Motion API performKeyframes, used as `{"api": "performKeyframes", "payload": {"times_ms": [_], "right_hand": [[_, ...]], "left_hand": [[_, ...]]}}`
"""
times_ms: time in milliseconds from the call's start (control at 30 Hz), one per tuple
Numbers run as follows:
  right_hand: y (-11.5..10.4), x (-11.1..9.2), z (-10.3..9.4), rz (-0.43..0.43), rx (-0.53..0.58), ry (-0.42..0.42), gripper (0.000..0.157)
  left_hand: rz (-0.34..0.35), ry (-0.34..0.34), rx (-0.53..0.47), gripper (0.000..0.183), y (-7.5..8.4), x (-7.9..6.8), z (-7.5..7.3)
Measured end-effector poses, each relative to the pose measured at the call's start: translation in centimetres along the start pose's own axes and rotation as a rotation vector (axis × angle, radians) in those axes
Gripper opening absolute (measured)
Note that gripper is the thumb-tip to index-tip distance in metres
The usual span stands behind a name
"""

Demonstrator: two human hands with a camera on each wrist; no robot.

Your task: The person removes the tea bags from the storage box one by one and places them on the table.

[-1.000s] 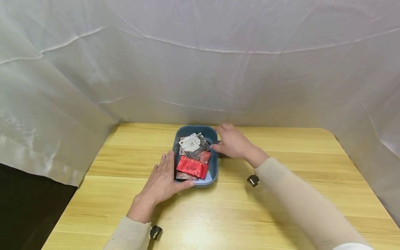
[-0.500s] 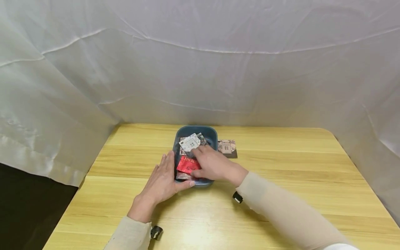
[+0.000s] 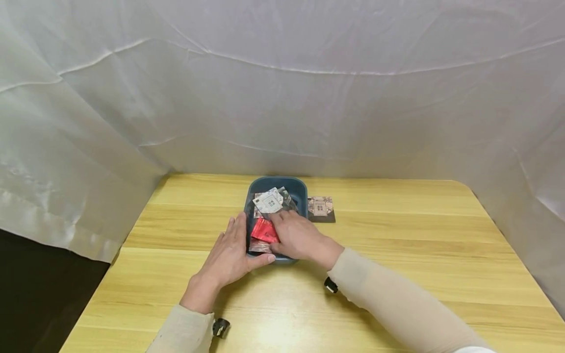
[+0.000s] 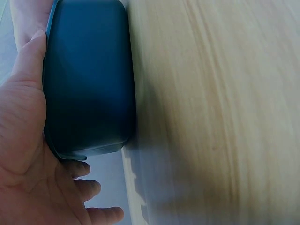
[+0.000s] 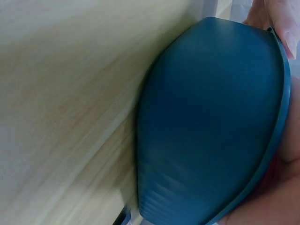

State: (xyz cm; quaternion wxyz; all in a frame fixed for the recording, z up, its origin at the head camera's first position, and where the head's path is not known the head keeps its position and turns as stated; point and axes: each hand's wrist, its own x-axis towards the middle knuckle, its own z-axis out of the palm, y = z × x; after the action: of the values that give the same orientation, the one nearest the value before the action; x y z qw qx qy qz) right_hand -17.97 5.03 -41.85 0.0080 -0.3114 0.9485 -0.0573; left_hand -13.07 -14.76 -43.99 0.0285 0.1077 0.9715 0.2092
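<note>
A dark blue plastic bin (image 3: 275, 181) stands on the table and holds several flat packets. My left hand (image 3: 225, 255) lies along its left side with straight fingers, the thumb over the near rim. In the left wrist view, those fingertips (image 4: 89, 190) reach past the bin's corner. My right hand (image 3: 297, 235) dips into the bin and grips a shiny red packet (image 3: 264, 230), fingertips at its far side and thumb at its near side. The packet's right part is hidden under the hand. A white-and-grey packet (image 3: 269, 201) lies just beyond.
A patterned, dark-edged packet (image 3: 321, 208) lies on the table against the bin's right side. The wooden table (image 3: 419, 255) ends at a grey cloth backdrop (image 3: 309, 113). Black wrist pieces hang below both sleeves (image 3: 375, 289).
My right hand has come from the bin's right edge over to the red packet, uncovering the packet outside. The red packet has shifted slightly. My left hand has stayed in place.
</note>
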Motion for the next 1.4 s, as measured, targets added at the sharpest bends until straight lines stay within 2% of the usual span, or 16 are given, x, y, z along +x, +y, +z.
{"api": "performKeyframes", "payload": {"times_ms": [267,433,600,767,867,1033,1133,1233,1400], "right_hand": [[-0.2,0.3,0.3,0.111,0.039,0.04,0.061],[-0.4,0.5,0.5,0.178,0.061,0.05,0.063],[-0.5,0.4,-0.1,0.206,0.095,0.006,0.072],[0.0,0.4,-2.0,0.215,0.112,-0.046,0.056],[0.8,0.4,-3.1,0.152,0.081,-0.071,0.055],[1.8,0.5,-3.9,-0.025,0.018,-0.221,0.091],[2.0,0.7,-3.8,-0.069,-0.003,-0.298,0.106],[2.1,1.1,-3.5,-0.089,-0.015,-0.328,0.111],[2.4,1.7,-3.0,-0.132,0.001,-0.353,0.108]], "left_hand": [[0.002,0.011,-0.007,0.131,0.1,-0.1,-0.2],[-0.012,0.009,-0.025,0.13,0.2,-0.2,-0.1],[-0.026,0.006,-0.048,0.129,0.2,-0.1,0.1],[-0.034,0.006,-0.053,0.13,0.3,-0.1,0.3],[-0.033,0.008,-0.059,0.13,0.5,0.0,0.4],[-0.028,0.005,-0.063,0.131,0.7,0.1,0.5],[-0.024,0.005,-0.059,0.131,0.7,0.2,0.6],[-0.016,0.006,-0.058,0.13,0.8,0.3,0.6],[-0.016,0.0,-0.062,0.131,0.8,0.4,0.7]]}}
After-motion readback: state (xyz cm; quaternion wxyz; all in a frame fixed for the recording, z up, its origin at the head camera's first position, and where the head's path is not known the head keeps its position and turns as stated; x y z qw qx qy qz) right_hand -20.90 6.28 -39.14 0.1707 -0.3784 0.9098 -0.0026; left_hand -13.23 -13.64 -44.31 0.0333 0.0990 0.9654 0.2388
